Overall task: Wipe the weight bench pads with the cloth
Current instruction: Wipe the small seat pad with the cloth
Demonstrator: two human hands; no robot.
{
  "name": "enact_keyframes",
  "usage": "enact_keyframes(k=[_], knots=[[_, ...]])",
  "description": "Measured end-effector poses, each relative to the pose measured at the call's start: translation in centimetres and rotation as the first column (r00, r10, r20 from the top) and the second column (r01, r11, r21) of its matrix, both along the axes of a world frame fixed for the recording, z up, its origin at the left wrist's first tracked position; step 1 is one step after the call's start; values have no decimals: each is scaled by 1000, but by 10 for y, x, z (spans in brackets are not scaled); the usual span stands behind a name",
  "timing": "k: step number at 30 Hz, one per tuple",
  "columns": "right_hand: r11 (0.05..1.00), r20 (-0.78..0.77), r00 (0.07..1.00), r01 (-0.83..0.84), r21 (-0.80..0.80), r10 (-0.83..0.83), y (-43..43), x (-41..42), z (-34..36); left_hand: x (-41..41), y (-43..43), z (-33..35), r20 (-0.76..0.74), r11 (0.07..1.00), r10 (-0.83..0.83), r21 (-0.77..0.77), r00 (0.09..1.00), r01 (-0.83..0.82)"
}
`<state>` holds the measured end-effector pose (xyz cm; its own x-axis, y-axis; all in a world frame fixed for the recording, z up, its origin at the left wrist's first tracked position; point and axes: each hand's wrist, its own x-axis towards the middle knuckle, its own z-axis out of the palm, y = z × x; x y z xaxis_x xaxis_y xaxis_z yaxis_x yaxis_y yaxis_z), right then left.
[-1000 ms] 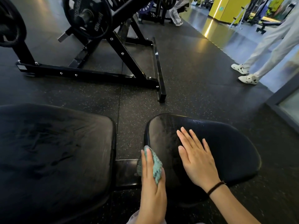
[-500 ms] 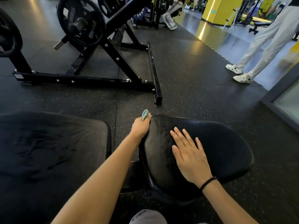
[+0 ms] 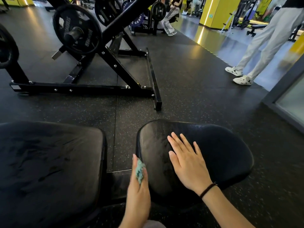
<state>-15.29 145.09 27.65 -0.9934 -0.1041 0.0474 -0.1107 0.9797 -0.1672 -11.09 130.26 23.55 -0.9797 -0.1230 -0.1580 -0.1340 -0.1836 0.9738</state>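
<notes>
Left hand: the left hand (image 3: 138,193), low centre of the frame, grips a bunched teal cloth (image 3: 139,171) between thumb and fingers, pressed to the left edge of the seat pad (image 3: 222,155).
Right hand: the right hand (image 3: 187,163) lies flat and spread on top of that pad, grasping nothing, seemingly steadying it.
What changed: half a second ago the left arm was stretched out with the cloth at the pad's far left corner; now it has drawn back along the side, nearer the bottom of the frame.
Meaning: judged from this, the pad's left rim is getting back-and-forth strokes; the top shows streaks under the right hand.
Other pad: the larger back pad (image 3: 49,162), lower left, shows smeared marks; whether it is finished is unclear.
Background: a plate-loaded machine (image 3: 92,63) upper left; a bystander's legs (image 3: 266,43) upper right.
</notes>
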Motion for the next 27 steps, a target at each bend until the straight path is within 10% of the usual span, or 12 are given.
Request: enact_keyframes(k=[7, 13, 22, 27], knots=[[999, -32, 999, 11, -36, -12, -3, 1, 4, -119, -11, 21, 245, 921, 97, -391, 965, 6], [997, -61, 995, 75, -36, -77, -5, -5, -2, -204, 0, 34, 307, 676, -165, -657, 937, 334], [996, -123, 991, 45, -71, -54, 0, -21, -17, -252, 154, 57, 448, -3, -790, -686, 419, 728], [996, -157, 986, 50, -79, -62, 1, -21, -18, -253, 160, 52, 465, -43, -817, -639, 341, 768]])
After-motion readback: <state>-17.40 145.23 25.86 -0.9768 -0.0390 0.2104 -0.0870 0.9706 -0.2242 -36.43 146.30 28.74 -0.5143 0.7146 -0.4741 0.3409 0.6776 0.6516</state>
